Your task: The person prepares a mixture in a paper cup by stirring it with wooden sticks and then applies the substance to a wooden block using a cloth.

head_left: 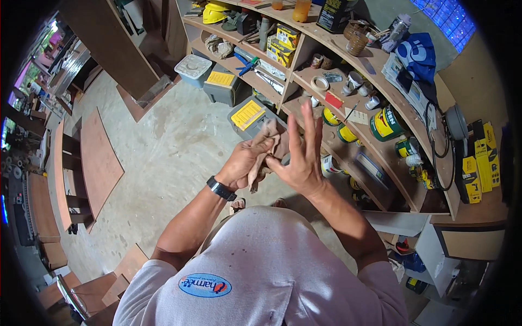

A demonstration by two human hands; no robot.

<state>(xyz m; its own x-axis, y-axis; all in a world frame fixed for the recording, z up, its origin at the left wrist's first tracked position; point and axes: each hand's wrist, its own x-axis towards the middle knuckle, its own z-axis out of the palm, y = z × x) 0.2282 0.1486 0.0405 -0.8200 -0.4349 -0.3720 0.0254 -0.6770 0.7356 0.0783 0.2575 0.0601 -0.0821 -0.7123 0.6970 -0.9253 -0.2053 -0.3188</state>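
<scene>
A crumpled beige-brown rag [253, 174] is bunched in my left hand [242, 163], whose fingers are wrapped round it; a black watch is on that wrist. My right hand [302, 163] is raised just to the right with its fingers stretched and spread, its thumb against the rag. Behind both hands, a grey toolbox with a yellow label [247, 114] stands on the concrete floor at the foot of the shelving.
Wooden shelving [310, 32] with cans, boxes and tools curves from ahead round to my right. A second toolbox [217, 84] and a lidded tub [190, 73] stand beside it. Plywood panels [100, 168] are on the left; more boards [130, 261] are at lower left.
</scene>
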